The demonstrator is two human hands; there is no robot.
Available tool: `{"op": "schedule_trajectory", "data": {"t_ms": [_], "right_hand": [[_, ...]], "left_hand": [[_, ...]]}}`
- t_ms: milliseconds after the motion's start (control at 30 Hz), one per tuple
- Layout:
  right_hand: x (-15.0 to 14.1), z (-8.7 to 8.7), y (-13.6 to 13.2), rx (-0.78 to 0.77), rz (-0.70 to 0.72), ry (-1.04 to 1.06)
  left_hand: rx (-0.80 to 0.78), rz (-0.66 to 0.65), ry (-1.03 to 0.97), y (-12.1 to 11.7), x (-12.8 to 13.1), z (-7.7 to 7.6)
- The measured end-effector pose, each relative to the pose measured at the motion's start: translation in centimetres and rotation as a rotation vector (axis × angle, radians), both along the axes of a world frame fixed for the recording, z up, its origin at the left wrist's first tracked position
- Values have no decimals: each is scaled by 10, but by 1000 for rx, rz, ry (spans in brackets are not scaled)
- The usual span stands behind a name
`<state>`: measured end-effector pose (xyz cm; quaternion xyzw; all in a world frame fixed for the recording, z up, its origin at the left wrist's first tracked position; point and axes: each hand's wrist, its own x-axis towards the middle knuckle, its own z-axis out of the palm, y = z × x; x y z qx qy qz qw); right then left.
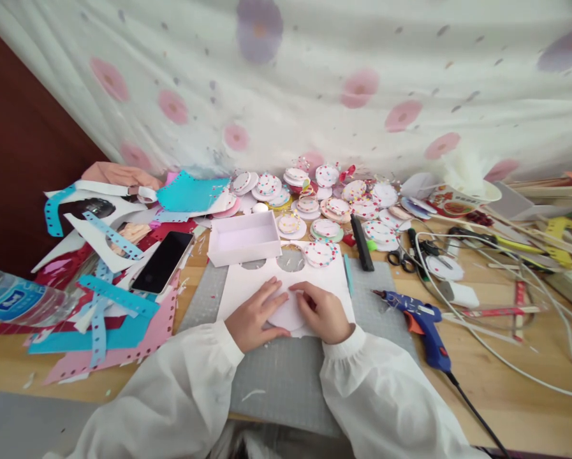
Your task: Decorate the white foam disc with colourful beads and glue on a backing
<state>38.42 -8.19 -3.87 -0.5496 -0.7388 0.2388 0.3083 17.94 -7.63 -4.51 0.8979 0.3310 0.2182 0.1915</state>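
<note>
A white paper disc (288, 317) lies on a white sheet (235, 288) with round cut-outs along its far edge. My left hand (257, 315) rests on the disc's left side, fingers stretched out and apart. On the disc's right side is my right hand (328, 315), fingers curled in and the index fingertip touching near the disc's upper edge. Anything inside those curled fingers is hidden. Beneath the sheet is a grey cutting mat (286, 382). Just beyond it sits a shallow white box (245, 239).
Several bead-trimmed discs (326, 229) stand along the back. At left are a phone (164, 261), a water bottle (22, 299) and coloured paper strips (118, 296). Rightward lie a blue glue gun (424, 319), scissors (401, 258), a black bar (361, 242) and a looping white cable (498, 357).
</note>
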Motion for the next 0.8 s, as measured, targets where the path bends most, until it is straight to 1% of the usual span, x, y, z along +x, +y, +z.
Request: {"op": "schedule_trajectory", "data": {"t_ms": [133,200,300,367,400,467,567,633,733,800], "right_hand": [[-1,-2,-2,15,1,14],[0,-2,-1,83,-40,44],[9,1,9,301,-232,37],[19,3,20,404,-340,-47],[24,3,26,416,-353,-95],[35,2,38,377,-302,-153],[46,0,49,330,-233,-134],[50,4,52,348,-263,-91],[53,19,49,388,-350,-14],[51,34,41,373,-399,129]], "left_hand": [[12,-7,-7,0,0,0],[9,-11,-4,0,0,0],[-15,-11,-6,0,0,2],[-50,-8,-17,0,2,5],[-77,-12,-25,1,2,7],[-144,-26,-40,2,4,13],[-252,-28,-60,5,3,24],[-291,0,-108,8,2,31],[-268,77,-243,11,-2,42],[-217,154,-352,14,-6,50]]}}
